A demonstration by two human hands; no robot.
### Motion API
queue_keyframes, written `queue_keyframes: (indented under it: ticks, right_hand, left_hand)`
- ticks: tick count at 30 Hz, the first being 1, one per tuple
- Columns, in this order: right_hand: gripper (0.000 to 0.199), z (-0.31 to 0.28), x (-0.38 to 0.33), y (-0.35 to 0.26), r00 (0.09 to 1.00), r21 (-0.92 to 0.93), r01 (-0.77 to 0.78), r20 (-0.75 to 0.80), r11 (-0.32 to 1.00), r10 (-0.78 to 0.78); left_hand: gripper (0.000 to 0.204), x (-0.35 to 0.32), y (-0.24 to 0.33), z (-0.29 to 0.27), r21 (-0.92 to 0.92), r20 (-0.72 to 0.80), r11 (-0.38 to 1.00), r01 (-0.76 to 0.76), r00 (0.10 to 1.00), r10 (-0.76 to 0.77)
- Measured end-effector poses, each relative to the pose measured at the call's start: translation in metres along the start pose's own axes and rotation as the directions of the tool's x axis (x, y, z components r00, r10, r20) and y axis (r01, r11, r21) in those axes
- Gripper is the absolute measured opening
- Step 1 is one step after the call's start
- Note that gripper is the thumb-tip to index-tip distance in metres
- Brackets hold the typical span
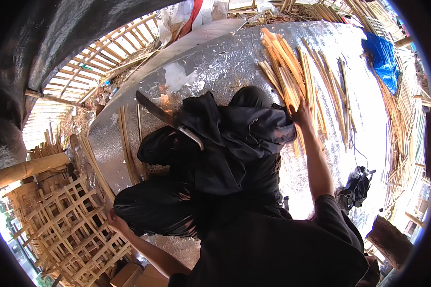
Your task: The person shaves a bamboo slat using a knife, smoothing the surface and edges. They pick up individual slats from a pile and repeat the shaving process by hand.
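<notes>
My right hand point(301, 115) reaches out to a bundle of split bamboo strips point(292, 76) on the silver sheet point(215, 52). Its fingers are spread and rest on the near part of the bundle. My left hand point(117, 222) is low beside my left knee, next to a woven bamboo lattice point(67, 225). Long pale strips point(98, 165) run toward that knee; whether the left fingers touch them is hidden. Across my black-clothed lap lies a machete point(153, 109), with its dark blade pointing to the far left and its pale handle toward me.
More thin strips point(333, 86) lie right of the bundle. A blue plastic sheet point(383, 60) hangs at the far right. Nearer stand a dark tangle of straps and cord point(355, 189) and a log point(389, 241). A thick bamboo pole point(31, 171) and cardboard boxes point(139, 276) are at left.
</notes>
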State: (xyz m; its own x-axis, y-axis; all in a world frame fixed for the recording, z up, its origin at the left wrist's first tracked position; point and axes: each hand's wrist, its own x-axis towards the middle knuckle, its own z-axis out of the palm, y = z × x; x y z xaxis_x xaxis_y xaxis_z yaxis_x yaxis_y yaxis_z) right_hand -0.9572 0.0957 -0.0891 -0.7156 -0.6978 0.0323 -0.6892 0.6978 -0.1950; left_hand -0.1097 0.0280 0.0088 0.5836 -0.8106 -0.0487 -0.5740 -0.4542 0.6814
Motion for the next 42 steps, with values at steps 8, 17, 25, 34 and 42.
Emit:
queue_keyframes:
  ticks: [8,17,25,34,42]
  right_hand:
    - [0.046,0.044,0.005,0.043,0.996,0.321,-0.038,-0.065,0.946,0.062]
    - [0.011,0.053,0.023,0.066,0.999,0.33,-0.03,0.031,0.944,0.021]
    - [0.008,0.033,0.038,0.11,0.989,0.525,0.027,-0.137,0.851,0.054]
    - [0.031,-0.109,0.028,-0.047,0.901,0.9,-0.434,0.433,0.04,0.023]
    - [0.04,-0.146,0.005,-0.175,0.818,0.828,-0.549,0.503,-0.116,-0.278]
  left_hand:
    - [0.04,-0.012,0.127,0.023,0.093,-0.16,0.965,-0.244,0.953,0.257]
    - [0.023,-0.039,0.159,0.079,-0.102,-0.056,0.896,-0.433,0.901,0.429]
    - [0.016,-0.065,0.198,0.118,-0.157,-0.035,0.825,-0.543,0.838,0.545]
    - [0.014,-0.088,0.211,0.119,-0.289,0.15,0.85,-0.441,0.856,0.495]
    - [0.003,-0.142,0.248,0.135,-0.423,0.36,0.775,-0.469,0.698,0.619]
